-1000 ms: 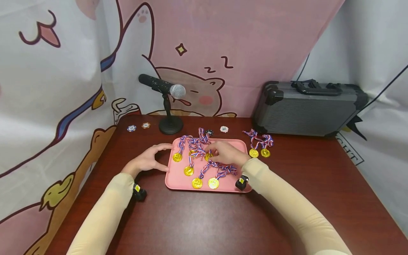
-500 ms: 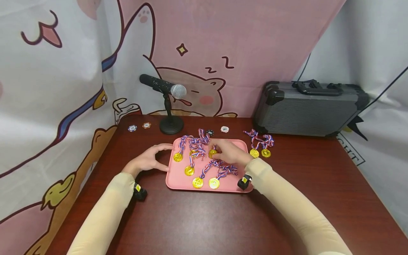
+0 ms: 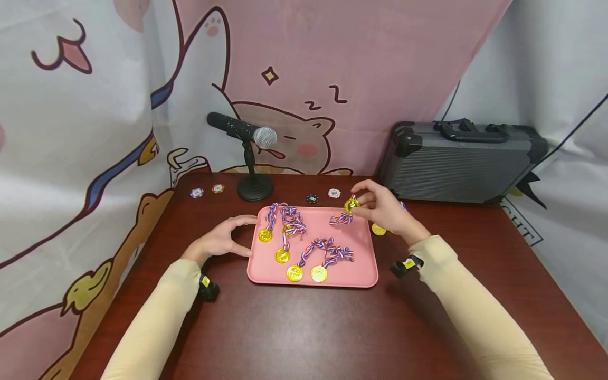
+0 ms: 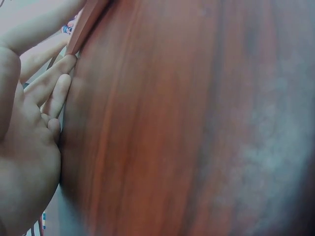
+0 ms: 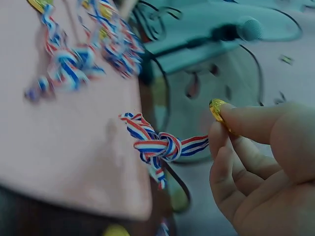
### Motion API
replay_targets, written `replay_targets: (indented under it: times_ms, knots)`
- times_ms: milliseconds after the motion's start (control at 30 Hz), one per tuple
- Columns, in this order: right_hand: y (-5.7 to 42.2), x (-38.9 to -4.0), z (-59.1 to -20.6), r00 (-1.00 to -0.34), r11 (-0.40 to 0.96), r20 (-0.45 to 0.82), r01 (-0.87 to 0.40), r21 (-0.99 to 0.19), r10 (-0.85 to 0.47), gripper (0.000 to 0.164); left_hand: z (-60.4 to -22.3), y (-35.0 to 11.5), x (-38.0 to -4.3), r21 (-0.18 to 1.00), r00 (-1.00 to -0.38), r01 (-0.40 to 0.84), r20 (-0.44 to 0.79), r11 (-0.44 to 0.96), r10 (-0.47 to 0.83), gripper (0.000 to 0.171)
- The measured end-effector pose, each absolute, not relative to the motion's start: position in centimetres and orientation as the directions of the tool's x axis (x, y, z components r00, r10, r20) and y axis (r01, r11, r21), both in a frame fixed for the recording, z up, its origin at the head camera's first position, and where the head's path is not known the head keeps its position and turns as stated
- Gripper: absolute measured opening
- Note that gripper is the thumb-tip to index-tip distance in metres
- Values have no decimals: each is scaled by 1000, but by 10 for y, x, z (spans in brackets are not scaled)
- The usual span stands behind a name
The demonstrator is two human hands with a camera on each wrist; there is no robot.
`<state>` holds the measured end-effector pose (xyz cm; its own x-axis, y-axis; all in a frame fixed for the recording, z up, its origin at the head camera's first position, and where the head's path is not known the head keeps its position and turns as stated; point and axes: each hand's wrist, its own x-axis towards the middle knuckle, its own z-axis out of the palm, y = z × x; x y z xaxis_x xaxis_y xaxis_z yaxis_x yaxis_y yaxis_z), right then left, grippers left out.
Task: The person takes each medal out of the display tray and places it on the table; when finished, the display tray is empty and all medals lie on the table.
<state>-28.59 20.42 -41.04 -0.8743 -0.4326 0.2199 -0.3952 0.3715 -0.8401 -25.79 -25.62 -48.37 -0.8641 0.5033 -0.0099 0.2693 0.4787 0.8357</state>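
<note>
My right hand (image 3: 387, 211) pinches a gold medal (image 3: 352, 205) between thumb and fingers above the back right of a pink tray (image 3: 353, 274). In the right wrist view, the knotted red, white and blue ribbon (image 5: 157, 146) dangles from that medal. At the tray's left edge, my left hand (image 3: 220, 237) rests with thumb and fingers spread against the side. Several medals with bunched ribbons lie on the tray, including two at the front, a left one (image 3: 294, 273) and a right one (image 3: 319, 273). Another medal (image 3: 378, 229) lies off the tray, beside my right wrist, its ribbon mostly hidden.
A microphone on a stand (image 3: 255, 186) is at the back left, and a dark hard case (image 3: 465, 169) at the back right. Poker chips lie along the back: a blue one (image 3: 197, 193), an orange one (image 3: 218, 188), a black one (image 3: 312, 198) and a white one (image 3: 334, 193).
My right hand has lifted the medal from the middle of the tray and carried it right and toward the back, its ribbon trailing. My left hand has stayed at the tray's edge.
</note>
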Motion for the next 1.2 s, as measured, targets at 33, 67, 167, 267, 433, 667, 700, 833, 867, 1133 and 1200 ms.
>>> replay_targets:
  times_ms: [33, 67, 167, 267, 433, 667, 700, 833, 867, 1133, 1200]
  knots:
    - [214, -285, -407, -881, 379, 226, -394, -837, -416, 42, -484, -256, -258, 836, -864, 269, -10, 478, 504, 88]
    - [224, -284, -404, -888, 387, 233, -392, -835, -397, 41, -484, -256, -258, 837, -863, 270, -8, 476, 505, 88]
    - [256, -280, -394, -913, 449, 243, -377, -810, -328, 36, -484, -256, -258, 835, -863, 271, -9, 478, 506, 88]
    - [288, -279, -388, -939, 524, 242, -338, -782, -244, 36, -484, -257, -257, 831, -864, 271, -12, 486, 503, 88]
    - [334, -275, -388, -967, 639, 224, -249, -728, -121, 42, -483, -257, -256, 825, -863, 277, -11, 492, 505, 87]
    - [367, -266, -423, -976, 668, 212, -196, -718, -58, 43, -483, -257, -257, 820, -865, 281, -9, 499, 502, 87]
    - [369, -265, -430, -976, 667, 207, -198, -718, -67, 41, -483, -257, -257, 820, -865, 279, -12, 500, 502, 88]
    - [370, -260, -455, -974, 658, 171, -224, -719, -145, 37, -482, -257, -257, 822, -866, 271, -19, 501, 500, 88]
    - [368, -259, -459, -972, 662, 163, -233, -712, -166, 36, -482, -257, -257, 823, -866, 270, -19, 500, 499, 88]
    - [360, -260, -473, -949, 773, 145, -313, -552, -281, 36, -483, -257, -259, 834, -866, 263, -17, 485, 499, 88]
    - [357, -261, -473, -949, 795, 137, -313, -520, -284, 35, -483, -256, -258, 835, -865, 265, -15, 483, 502, 88]
